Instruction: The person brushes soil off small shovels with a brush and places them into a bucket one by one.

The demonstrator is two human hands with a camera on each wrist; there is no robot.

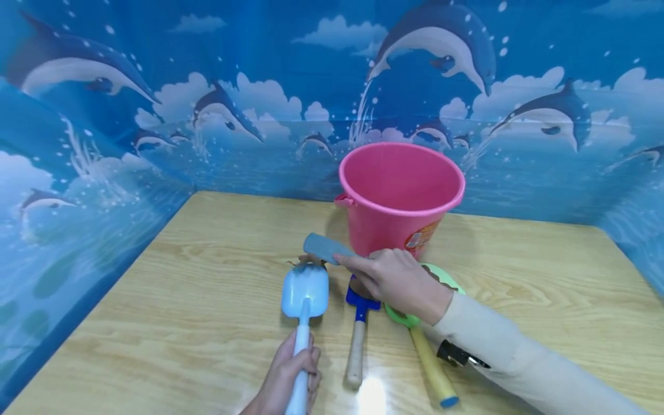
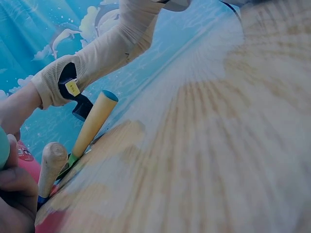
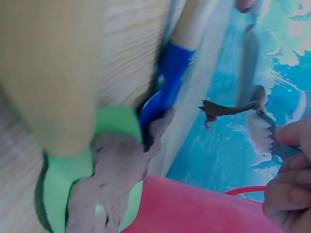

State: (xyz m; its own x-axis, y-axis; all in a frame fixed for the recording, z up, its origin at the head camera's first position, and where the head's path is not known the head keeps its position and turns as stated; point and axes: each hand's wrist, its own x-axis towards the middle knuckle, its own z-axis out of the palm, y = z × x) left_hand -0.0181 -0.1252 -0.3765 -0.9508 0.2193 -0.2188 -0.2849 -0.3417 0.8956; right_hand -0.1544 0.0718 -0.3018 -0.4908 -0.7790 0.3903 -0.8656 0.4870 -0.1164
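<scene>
Bare-hand inspection: light-blue shovel and brush held together, two soiled shovels on the table

The largest item, a blue dolphin-print fabric backdrop [image 1: 280,63], encloses the pale wood-grain table [image 1: 218,276], presumably as a screen. The round pink plastic bucket [image 1: 363,230] stands upright against the far side, mouth up, probably set back to leave working room in front.

Nearer the person lies a green-headed shovel with a yellow cylindrical handle [image 1: 426,356], its head beside the bucket and smeared brown. To its left lies a blue-headed shovel with a pale wooden handle [image 1: 358,334], also soiled. Both handles point toward the person, which would make them easy to pick up.

The left hand [image 1: 287,369] has its fingers wrapped round the handle of a light-blue plastic shovel [image 1: 305,294], blade pointing away; the grip appears meant to steady it.

The right hand [image 1: 394,282] pinches a grey-blue brush with pale bristles [image 1: 324,248] at the blade's far edge, fingers narrow on it, likely for control.

Smallest item: a ragged brown clump [image 1: 310,260] at that edge, beside the brush. Whether the bristles touch it cannot be determined.
</scene>
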